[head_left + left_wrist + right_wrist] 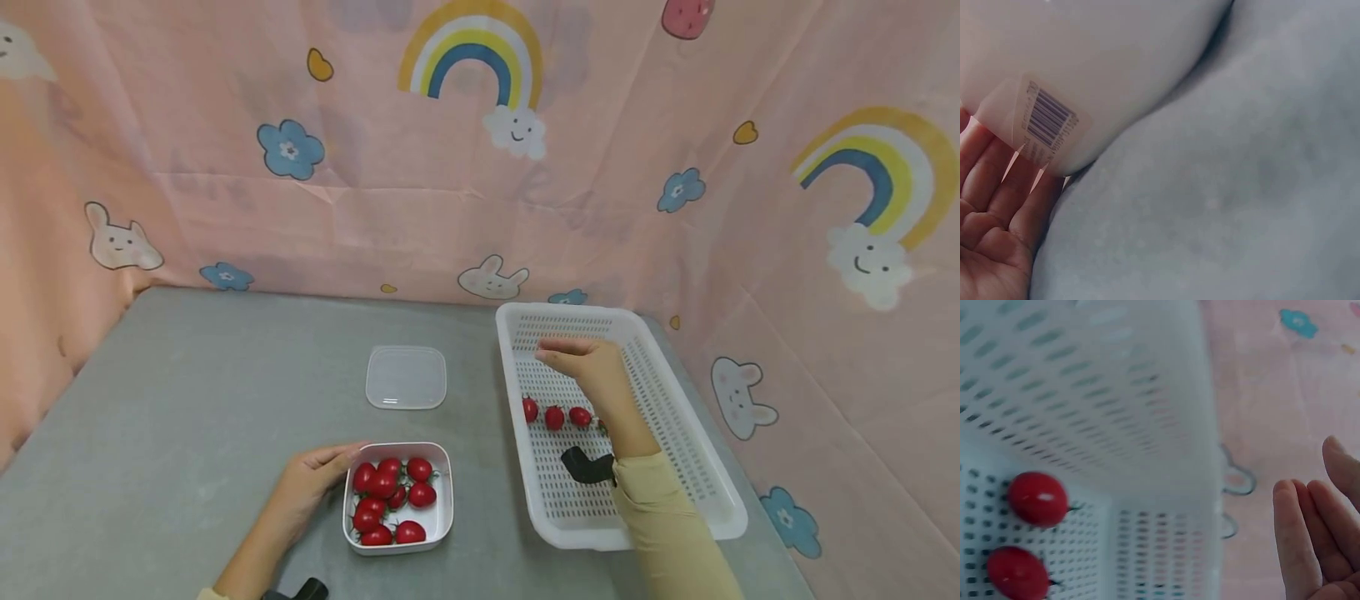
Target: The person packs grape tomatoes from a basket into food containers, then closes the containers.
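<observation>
A small white box (441,533) on the grey table holds several red cherry tomatoes (382,485). My left hand (311,479) rests against its upper left side, fingers fairly straight. In the left wrist view those fingers (1032,194) touch the box wall (1116,56) beside a barcode sticker (1047,119). Over the white perforated basket (517,492) is my right hand (592,367), fingers extended and nothing between them and the thumb. Several more cherry tomatoes (554,417) lie in a row in the basket, partly hidden by the right forearm. Two tomatoes (1038,499) show in the right wrist view.
A clear, rounded-square lid (406,377) lies flat behind the box. Pink printed cloth (360,225) hangs along the back and right of the grey tabletop (187,400). The basket stands near the right table edge. A black wrist mount (585,467) is on the right wrist.
</observation>
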A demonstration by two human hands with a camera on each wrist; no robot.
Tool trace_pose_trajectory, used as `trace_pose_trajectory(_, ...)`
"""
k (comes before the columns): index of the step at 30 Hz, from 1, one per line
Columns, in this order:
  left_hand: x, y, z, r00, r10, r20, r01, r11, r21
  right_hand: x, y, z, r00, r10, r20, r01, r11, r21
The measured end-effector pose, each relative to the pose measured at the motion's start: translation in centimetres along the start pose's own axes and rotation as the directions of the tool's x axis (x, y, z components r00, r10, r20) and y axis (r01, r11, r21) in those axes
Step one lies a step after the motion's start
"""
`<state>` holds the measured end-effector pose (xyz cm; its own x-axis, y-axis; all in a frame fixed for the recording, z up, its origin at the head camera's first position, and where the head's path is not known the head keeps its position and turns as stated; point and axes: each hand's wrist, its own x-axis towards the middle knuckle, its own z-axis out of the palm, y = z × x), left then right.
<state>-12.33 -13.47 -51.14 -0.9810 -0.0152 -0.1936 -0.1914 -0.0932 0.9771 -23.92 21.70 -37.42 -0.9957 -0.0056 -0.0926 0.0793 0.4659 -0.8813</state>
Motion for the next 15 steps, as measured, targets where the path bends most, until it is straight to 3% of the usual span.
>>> trace_pose_trajectory(5,0.0,0.0,0.0,1.0,-0.001,0.01,0.001,1.0,0.002,1.2,2.1,-0.2,0.993,0.081,0.088,-0.075,0.995,-0.071)
trace_pose_trajectory(9,0.0,-0.1,-0.1,1.0,-0.007,0.007,0.007,1.0,0.0,2.3,3.5,0.1,0.98,0.115,0.161,-0.09,0.984,-0.155)
trace_pose_trajectory(15,0.1,-0.2,0.0,1.0,-0.004,-0.01,0.004,1.0,-0.006,3.1,4.7,0.8,0.971,0.156,0.183,-0.106,0.96,-0.259)
